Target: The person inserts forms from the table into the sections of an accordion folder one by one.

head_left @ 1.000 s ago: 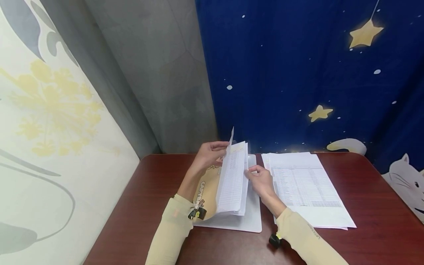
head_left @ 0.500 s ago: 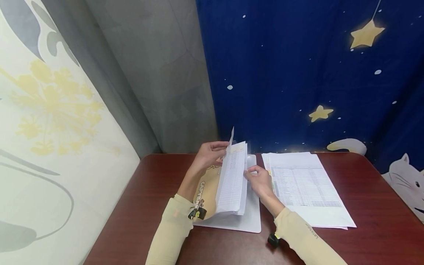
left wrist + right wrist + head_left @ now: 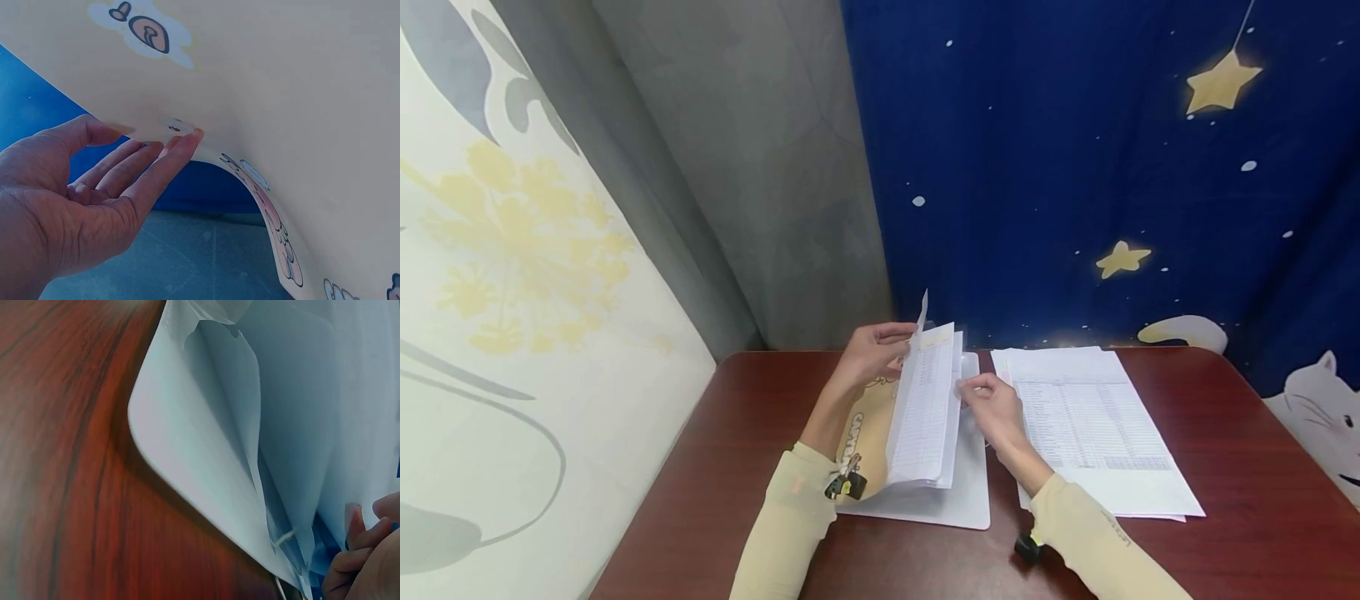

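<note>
A folder with a beige cartoon-printed cover (image 3: 865, 429) stands partly open on the table, its white back (image 3: 951, 510) lying flat. Inside it, printed sheets (image 3: 921, 408) in clear sleeves are raised and lean leftward. My left hand (image 3: 867, 354) pinches the upper edge of the cover; in the left wrist view, the thumb and fingers meet at the cover's edge (image 3: 140, 134). My right hand (image 3: 996, 410) pinches the right edge of a sheet behind the front page. Seen from the right wrist, its curled fingers (image 3: 359, 553) are at the white sheet (image 3: 362, 425), partly cut off.
To the right of the folder lies a stack of printed table sheets (image 3: 1090, 429), slightly fanned. The dark red wooden table (image 3: 737, 467) extends around both. Grey and blue curtains (image 3: 1000, 167) hang behind its far edge.
My right hand has shifted very slightly, and the sheet behind the front page now shows a little more at its upper right. The left hand keeps its hold on the cover.
</note>
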Demonstrator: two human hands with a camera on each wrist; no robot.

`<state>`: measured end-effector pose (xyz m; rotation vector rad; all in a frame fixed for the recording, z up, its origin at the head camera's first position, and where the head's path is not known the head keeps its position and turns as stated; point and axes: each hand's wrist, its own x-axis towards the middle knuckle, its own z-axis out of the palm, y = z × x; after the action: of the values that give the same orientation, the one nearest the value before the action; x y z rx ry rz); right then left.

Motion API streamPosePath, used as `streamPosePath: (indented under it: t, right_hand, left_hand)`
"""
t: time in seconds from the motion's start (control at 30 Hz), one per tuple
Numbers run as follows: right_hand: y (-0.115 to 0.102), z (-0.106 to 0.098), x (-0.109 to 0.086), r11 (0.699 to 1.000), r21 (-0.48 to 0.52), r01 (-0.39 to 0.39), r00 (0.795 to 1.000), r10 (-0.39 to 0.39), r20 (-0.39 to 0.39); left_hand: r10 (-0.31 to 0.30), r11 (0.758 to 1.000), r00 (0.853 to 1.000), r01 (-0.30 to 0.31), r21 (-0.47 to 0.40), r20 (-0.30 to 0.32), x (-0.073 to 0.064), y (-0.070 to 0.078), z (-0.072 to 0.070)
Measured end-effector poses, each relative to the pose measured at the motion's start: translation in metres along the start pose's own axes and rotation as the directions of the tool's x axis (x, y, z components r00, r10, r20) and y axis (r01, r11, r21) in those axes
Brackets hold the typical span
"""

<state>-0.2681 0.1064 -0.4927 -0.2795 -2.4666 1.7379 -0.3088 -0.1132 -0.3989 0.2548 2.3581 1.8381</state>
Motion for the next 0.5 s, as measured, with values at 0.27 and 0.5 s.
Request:
streamPosePath:
  t: [0.27,0.5]
  right_hand:
    - [0.006,-0.028,-0.003,0.998,0.006,0.056,0.998,-0.056,0.011]
    - [0.012,-0.048,-0.009,0.999,0.034,0.028,0.999,-0.029,0.036]
  left_hand:
    - [-0.013,1.0,1.0,0.013,0.006,-0.012,0.001,0.003,0.0]
    - [-0.022,1.0,1.0,0.022,0.003,-0.011,0.004,0.001,0.001]
